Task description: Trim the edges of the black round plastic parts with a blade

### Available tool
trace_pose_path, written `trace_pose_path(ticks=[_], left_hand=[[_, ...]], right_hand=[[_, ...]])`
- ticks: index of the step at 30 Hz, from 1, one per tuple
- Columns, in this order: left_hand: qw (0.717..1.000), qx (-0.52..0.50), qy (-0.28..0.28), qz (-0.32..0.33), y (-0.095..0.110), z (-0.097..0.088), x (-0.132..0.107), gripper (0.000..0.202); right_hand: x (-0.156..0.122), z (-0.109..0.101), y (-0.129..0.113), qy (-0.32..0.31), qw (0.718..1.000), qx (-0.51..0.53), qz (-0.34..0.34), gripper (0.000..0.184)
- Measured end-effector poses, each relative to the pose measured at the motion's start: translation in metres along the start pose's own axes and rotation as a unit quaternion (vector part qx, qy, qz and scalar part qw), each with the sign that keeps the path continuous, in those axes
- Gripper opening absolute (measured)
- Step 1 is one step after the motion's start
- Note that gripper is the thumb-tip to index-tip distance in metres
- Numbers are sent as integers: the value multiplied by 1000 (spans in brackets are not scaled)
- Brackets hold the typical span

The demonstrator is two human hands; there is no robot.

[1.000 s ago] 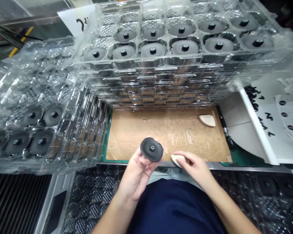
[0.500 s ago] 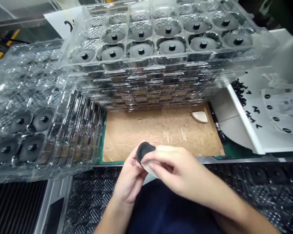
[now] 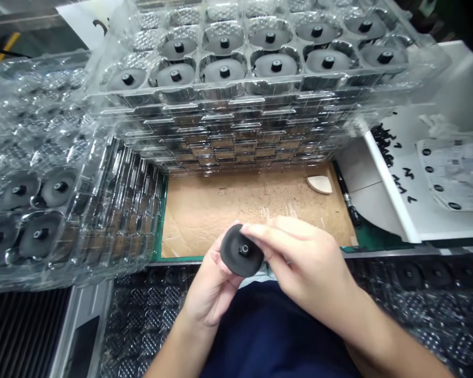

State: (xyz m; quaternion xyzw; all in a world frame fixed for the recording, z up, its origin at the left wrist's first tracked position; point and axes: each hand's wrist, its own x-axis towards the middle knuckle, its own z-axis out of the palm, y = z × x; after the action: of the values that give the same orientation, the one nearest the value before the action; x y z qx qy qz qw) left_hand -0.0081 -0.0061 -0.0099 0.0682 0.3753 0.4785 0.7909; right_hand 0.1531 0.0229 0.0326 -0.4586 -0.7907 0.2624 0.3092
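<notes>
A black round disc with a short stub in its middle is held above the near edge of the cardboard, stub side facing up toward me. My left hand is closed around its left and lower rim, the fingers partly hidden behind it. My right hand pinches the upper right rim, thumb and fingers close together. Whether a pale piece is still under the right fingers, I cannot make out. On the cardboard sheet lies a pale wedge-shaped piece.
Clear plastic trays with similar discs are stacked at the back; another stack stands left. At right, a white bin holds small black bits and printed plastic bags. A black marker lies by the cardboard's right edge.
The disc has turned so its stubbed face shows. My right hand has shifted from across the disc to its upper right rim. The pale piece seen under the right fingers is out of sight.
</notes>
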Motion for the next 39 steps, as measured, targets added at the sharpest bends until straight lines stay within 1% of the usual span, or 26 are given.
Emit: trace_pose_path(ticks=[1, 2, 3, 4, 5, 7, 8, 9, 10, 12, 14, 18, 21, 23, 25, 27, 29, 30, 31, 32, 33, 34, 35, 36, 38, 39], left_hand=[[1000, -2, -4, -1, -1, 0, -1, 39], [1000, 0, -8, -7, -2, -1, -2, 39], [1000, 3, -13, -17, -3, 0, -3, 40], [999, 4, -18, -30, -3, 0, -5, 42], [999, 0, -21, -40, -3, 0, -6, 45], [998, -19, -22, -54, -2, 1, -8, 51], [998, -30, -20, -58, -1, 1, -8, 52], [997, -39, -20, -62, 0, 1, -8, 52], [997, -43, -20, -65, 0, 0, -7, 50], [996, -48, -22, -74, 1, 0, -5, 49], [996, -50, -16, -79, 1, -1, -2, 52], [997, -42, 3, -67, 0, -3, 3, 70], [998, -37, 6, -57, -3, -3, 5, 66], [998, -32, 9, -46, -5, -3, 4, 62], [999, -25, 13, -36, -7, -2, 3, 62], [999, -18, 15, -32, -8, -1, 2, 65], [1000, -11, 13, -24, -9, 2, 1, 64], [1000, -5, 9, -18, -10, 3, 0, 62], [1000, 3, 5, -12, -11, 5, -1, 60], [1000, 15, 4, -8, -12, 6, -2, 56], [1000, 29, 6, -2, -14, 7, -3, 52], [999, 44, 11, 4, -15, 8, -4, 49], [998, 57, 16, 9, -16, 9, -5, 46], [998, 64, 19, 14, -17, 9, -6, 44], [997, 68, 25, 23, -18, 9, -8, 37], [997, 72, 32, 24, -18, 9, -9, 35]], right_hand=[[5, 2, 4, 1, 998, 9, -63, 26], [9, 3, 8, -8, 992, 39, -118, 27], [13, 5, 13, -17, 985, 79, -151, 27], [16, 7, 19, -21, 983, 113, -145, 25], [16, 10, 26, -16, 986, 135, -98, 23], [11, 19, 43, 4, 990, 132, 56, 20], [5, 25, 53, 9, 985, 120, 124, 21], [-2, 32, 62, 7, 979, 111, 174, 23], [-11, 41, 72, 1, 974, 103, 203, 26], [-30, 57, 88, -1, 972, 79, 223, 31], [-47, 70, 97, 9, 970, 46, 240, 27], [-70, 82, 94, 13, 969, 8, 246, 24], [-75, 86, 90, 10, 970, 2, 243, 36], [-71, 85, 93, 14, 970, 4, 244, 34], [-61, 77, 96, 22, 970, 15, 243, 30], [-46, 61, 91, 37, 971, 35, 235, 27], [-30, 41, 75, 63, 971, 58, 222, 25], [-22, 31, 63, 73, 975, 71, 197, 24], [-15, 23, 50, 78, 981, 88, 153, 23], [-9, 16, 37, 67, 989, 113, 66, 23], [-4, 11, 26, 36, 991, 130, -19, 26], [0, 8, 16, 15, 988, 129, -84, 29], [3, 7, 9, -1, 987, 110, -120, 32], [5, 7, 4, -6, 990, 72, -123, 33], [7, 9, -1, 11, 995, -12, -99, 31], [8, 9, -2, 9, 994, -24, -111, 31]])
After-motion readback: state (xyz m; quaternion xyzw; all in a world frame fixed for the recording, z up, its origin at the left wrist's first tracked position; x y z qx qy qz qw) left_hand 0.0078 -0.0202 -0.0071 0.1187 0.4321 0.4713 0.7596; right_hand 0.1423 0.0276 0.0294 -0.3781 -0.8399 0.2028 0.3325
